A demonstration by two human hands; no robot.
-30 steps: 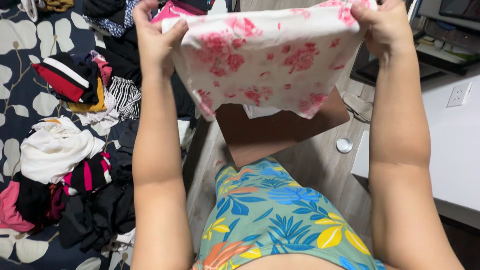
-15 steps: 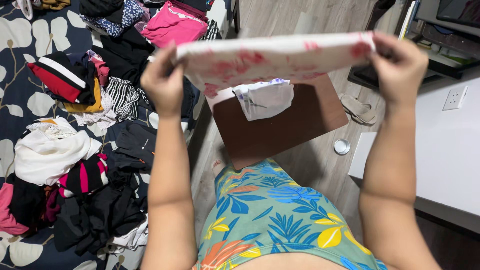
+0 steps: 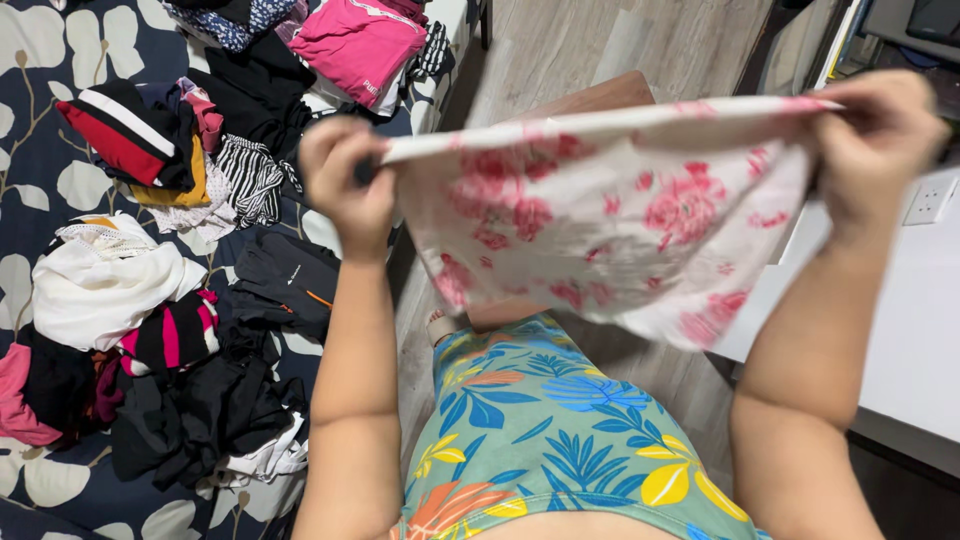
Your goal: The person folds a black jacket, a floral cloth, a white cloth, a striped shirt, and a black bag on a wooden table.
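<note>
A: What've you got in your hands rn?

B: White cloth w/ pink flower print (image 3: 610, 215), stretched flat between both hands, chest-high, above my lap. My left hand (image 3: 345, 185) is fisted tight on its left top corner, at abt 10 o'clock from the cloth's middle. My right hand (image 3: 875, 140) pinches the right top corner, abt 2 o'clock, fingers curled over the edge. Both closed on fabric, neither one loose.

A: How's it hanging?

B: Top edge taut, nearly level, a bit higher on the right. The rest drapes down toward 6 o'clock & ends just above my leaf-print shorts (image 3: 560, 430). It hides most of the brown stool (image 3: 600, 95); only a strip of that shows at 12 o'clock above the cloth's edge.

A: What's around you?

B: Bed w/ dark leaf-pattern sheet (image 3: 40, 70) off at 9 o'clock, piled w/ clothes: white bundle (image 3: 105, 285), red-black-white striped piece (image 3: 125, 135), zebra-stripe item (image 3: 250, 180), black heap (image 3: 190, 410). Folded pink top (image 3: 360, 40) at 11 o'clock. White counter (image 3: 915, 330) at 3 o'clock, w/ a wall socket (image 3: 930, 200) just beside my right wrist. Wood floor (image 3: 560, 40) ahead at 12.
</note>
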